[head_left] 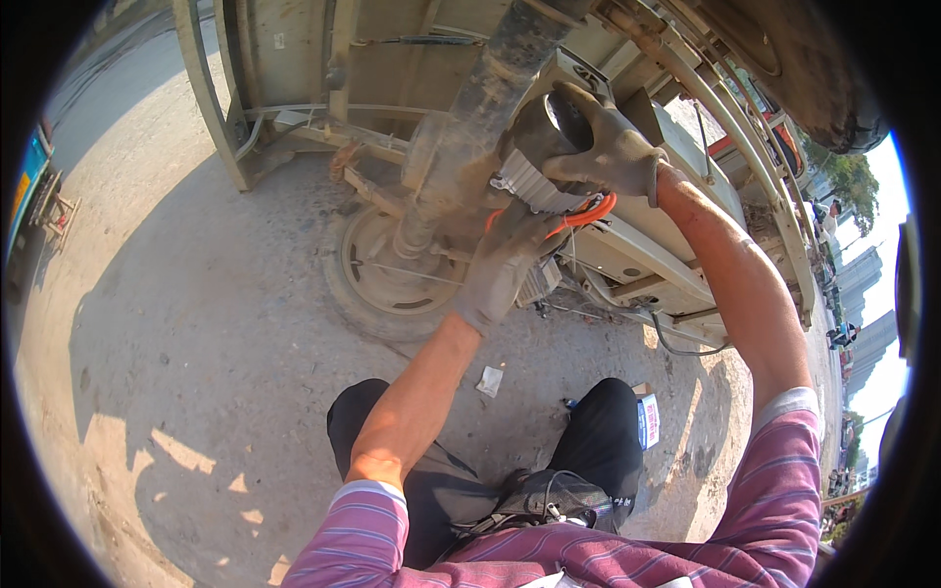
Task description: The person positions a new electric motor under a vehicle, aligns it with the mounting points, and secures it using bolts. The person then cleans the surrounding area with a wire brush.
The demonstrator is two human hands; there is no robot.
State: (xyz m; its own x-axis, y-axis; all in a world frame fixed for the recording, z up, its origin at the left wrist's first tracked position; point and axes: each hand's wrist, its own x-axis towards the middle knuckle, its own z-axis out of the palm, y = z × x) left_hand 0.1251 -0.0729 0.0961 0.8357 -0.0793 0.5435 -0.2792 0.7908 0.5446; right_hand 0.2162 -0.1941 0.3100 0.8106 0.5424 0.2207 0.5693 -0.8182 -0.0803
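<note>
Right hand (615, 152): fingers round dark cylinder (533, 135), seemingly steadying; left hand (503, 267): at orange cable (596, 210) (hold unclear). Next need, probably: firm support.

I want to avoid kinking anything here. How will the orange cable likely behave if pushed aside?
The orange cable is probably springy rather than floppy, since it holds a smooth, rounded curve. Its fairly thick look suggests it would resist sharp bending. It may press back against the left hand, which sits right beside it.
</note>
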